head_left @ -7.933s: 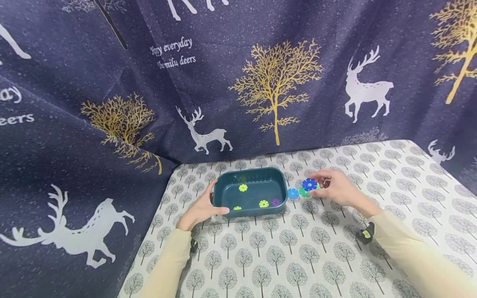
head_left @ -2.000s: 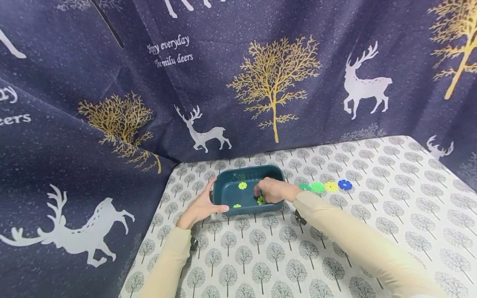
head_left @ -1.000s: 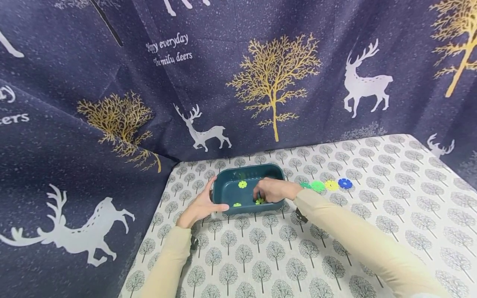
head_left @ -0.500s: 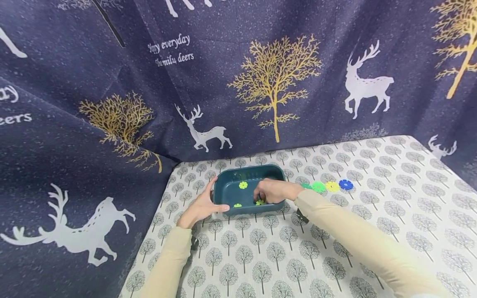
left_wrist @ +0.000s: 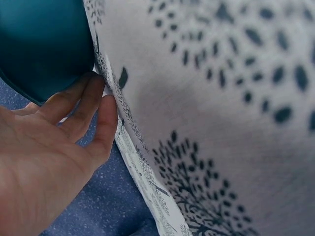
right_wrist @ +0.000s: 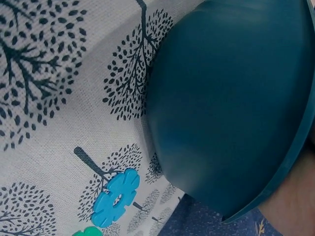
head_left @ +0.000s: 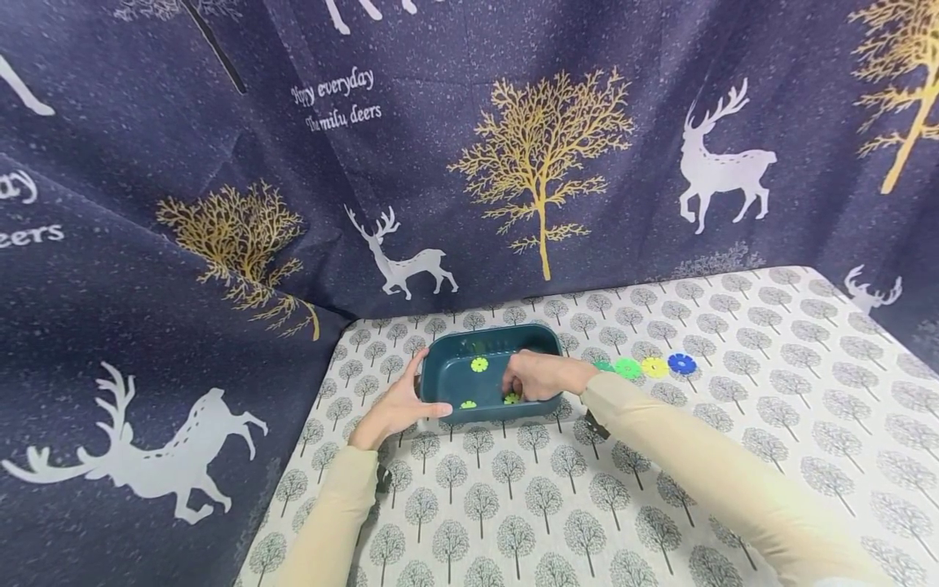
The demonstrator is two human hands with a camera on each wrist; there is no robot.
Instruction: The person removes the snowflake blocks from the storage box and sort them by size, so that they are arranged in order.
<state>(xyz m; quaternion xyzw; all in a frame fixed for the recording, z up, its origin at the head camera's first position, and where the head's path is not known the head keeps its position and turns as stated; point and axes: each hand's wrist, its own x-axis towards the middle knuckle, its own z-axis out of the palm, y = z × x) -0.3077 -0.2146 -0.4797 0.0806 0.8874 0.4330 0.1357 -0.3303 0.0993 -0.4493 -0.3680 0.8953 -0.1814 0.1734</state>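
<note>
Here the left hand has the dark teal basin clamped at its end, thumb over the near rim and fingers along the outer wall, while the right hand dips inside at the opposite end, fingers curled downward, well apart from its partner. And the count so far: five flower-shaped discs lie out on the desk, running away past the right hand's wrist in a row: a light blue disc, a teal-green disc, a bright green disc, a yellow disc and, farthest out, a dark blue disc. Inside the basin, three yellow-green ones show: a far disc between the hands, a near disc just beyond the left thumb, and a third disc right under the right fingertips. So the sorting-out looks partway along, with at least these three left inside. Do the right fingers pinch anything? Cannot tell: the knuckles cover it, and the right wrist view gets only the basin's outside. Anything under that palm is hidden, the near disc is cut by the rim, and the right forearm hides the light blue one from the head view.
</note>
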